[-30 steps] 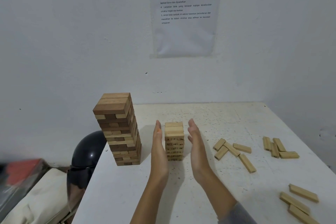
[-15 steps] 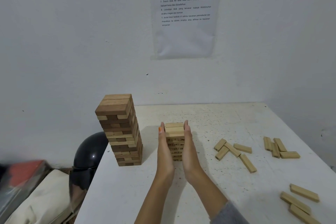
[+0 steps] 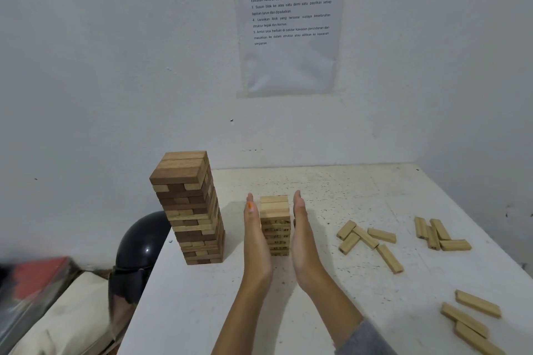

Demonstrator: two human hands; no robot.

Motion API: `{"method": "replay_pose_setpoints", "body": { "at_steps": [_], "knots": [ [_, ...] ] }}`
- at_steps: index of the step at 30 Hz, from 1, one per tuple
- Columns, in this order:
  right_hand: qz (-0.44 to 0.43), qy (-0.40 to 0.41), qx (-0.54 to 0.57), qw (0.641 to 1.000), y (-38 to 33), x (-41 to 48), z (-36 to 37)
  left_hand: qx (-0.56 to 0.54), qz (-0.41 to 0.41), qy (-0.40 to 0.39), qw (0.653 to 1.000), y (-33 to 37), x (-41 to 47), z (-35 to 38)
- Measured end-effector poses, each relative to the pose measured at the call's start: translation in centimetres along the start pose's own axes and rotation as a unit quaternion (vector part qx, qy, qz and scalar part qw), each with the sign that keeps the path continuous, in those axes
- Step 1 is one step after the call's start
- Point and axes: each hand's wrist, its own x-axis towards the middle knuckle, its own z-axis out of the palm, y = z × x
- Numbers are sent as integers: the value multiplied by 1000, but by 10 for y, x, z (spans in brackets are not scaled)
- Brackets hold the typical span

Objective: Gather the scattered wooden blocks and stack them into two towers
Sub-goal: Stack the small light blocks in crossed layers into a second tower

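Observation:
A tall tower of mixed dark and light blocks [image 3: 191, 207] stands at the table's left edge. To its right is a shorter tower of pale blocks [image 3: 275, 225]. My left hand [image 3: 255, 236] and right hand [image 3: 302, 236] flank this short tower with fingers straight, palms facing its sides; the left palm lies against it, the right sits a sliver off. Loose pale blocks lie in a group right of the tower [image 3: 367, 239], another group farther right [image 3: 439, 235], and three near the front right edge [image 3: 473, 318].
The white table [image 3: 331, 305] stands in a wall corner. A black helmet [image 3: 141, 251] sits below the table's left edge, beside a beige cushion [image 3: 66, 317]. A printed sheet [image 3: 291, 23] hangs on the wall.
My hands came in from apart and pressed both sides of the short tower, squaring it; now they have eased slightly outward again.

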Motion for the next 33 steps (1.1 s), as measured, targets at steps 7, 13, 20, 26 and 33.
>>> {"method": "replay_pose_setpoints", "body": {
  "at_steps": [7, 13, 20, 26, 33],
  "knots": [
    [-77, 61, -19, 995, -20, -10, -29, 135, 216, 13, 967, 6, -18, 9],
    [-157, 118, -37, 980, -41, -19, -65, 157, 298, -70, 939, 9, -27, 46],
    [-164, 237, -109, 951, -32, -18, -121, 221, 274, -144, 925, -17, -25, 77],
    [-74, 253, -317, 911, 4, -13, -167, 345, 238, -217, 882, -56, -1, 81],
    [-60, 228, -400, 886, 21, -12, -185, 461, 286, -298, 785, -85, 22, 96]
  ]
}}
